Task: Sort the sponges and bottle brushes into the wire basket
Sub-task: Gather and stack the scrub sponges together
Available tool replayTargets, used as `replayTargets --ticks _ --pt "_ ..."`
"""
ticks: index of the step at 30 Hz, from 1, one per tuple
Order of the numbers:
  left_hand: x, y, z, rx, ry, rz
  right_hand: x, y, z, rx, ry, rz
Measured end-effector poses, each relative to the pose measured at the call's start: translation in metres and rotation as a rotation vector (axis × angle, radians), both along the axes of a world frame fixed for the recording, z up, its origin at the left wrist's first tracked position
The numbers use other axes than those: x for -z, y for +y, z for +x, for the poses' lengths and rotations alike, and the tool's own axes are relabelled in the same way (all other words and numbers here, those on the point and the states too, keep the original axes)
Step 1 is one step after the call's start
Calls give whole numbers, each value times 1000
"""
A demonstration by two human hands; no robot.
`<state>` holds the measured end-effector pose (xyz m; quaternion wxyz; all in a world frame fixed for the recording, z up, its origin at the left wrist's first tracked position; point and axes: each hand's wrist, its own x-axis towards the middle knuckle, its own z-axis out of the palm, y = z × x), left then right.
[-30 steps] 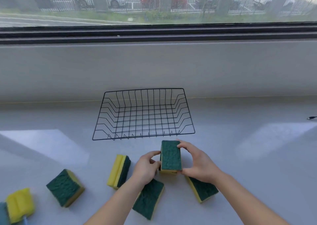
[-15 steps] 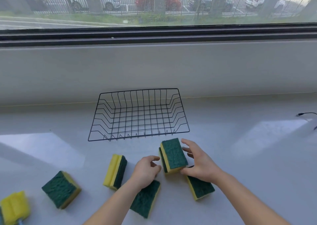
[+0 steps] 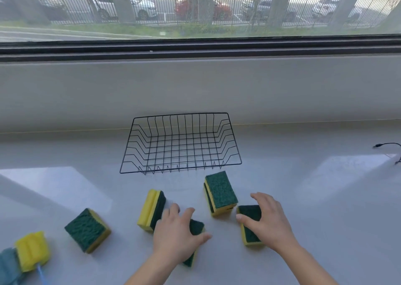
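An empty black wire basket (image 3: 235, 152) stands on the white counter, just beyond the sponges. My left hand (image 3: 175, 234) lies over a green-and-yellow sponge (image 3: 196, 228) that is flat on the counter, thumb on its right edge and fingers on its left. My right hand (image 3: 267, 221) straddles another sponge (image 3: 249, 230), with the thumb against its left side. Between and beyond my hands sits a stack of two sponges (image 3: 220, 192). One sponge (image 3: 150, 209) stands on edge left of my left hand, and another (image 3: 87, 230) lies further left. A bottle brush (image 3: 32, 251) with a yellow foam head lies at the far left.
A blue-grey object (image 3: 7, 265) lies at the bottom left corner, beside the brush. A black cable end (image 3: 382, 144) rests on the counter at the far right. A grey wall and a window sill rise right behind the basket.
My right hand let go of the top sponge, which now sits on the stack, and dropped onto the sponge to its right. My left hand came down over the sponge beneath it.
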<state>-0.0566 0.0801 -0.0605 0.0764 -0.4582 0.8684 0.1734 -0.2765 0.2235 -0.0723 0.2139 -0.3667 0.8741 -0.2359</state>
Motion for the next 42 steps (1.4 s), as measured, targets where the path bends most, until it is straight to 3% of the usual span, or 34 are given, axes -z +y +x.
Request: replayTargets --ticks 5,10,12,14,19,21,24,28,32,36,42 --pt "11 13 9 -72 17 77 8 13 36 -77 216 297" --pt "4 8 11 -311 410 367 8 18 42 -44 194 237" --pt "1 6 12 -455 631 624 6 22 42 4 105 184" --pt "3 6 15 -551 716 769 2 26 42 55 1 130" --pt "14 10 28 -593 619 578 -12 38 46 202 -233 -119" --pt "13 11 32 -611 607 534 -20 41 54 315 -458 -282" --pt "12 12 30 -672 669 639 -25 43 67 439 -780 -473" --pt "6 24 13 -416 716 569 -27 41 77 493 -1090 -597" --pt "11 41 4 -72 670 498 -29 41 79 496 -1238 -628" --pt "26 43 4 209 499 330 -28 46 75 502 -1234 -633" --pt "34 36 9 356 378 116 -19 56 70 522 -1161 -558"
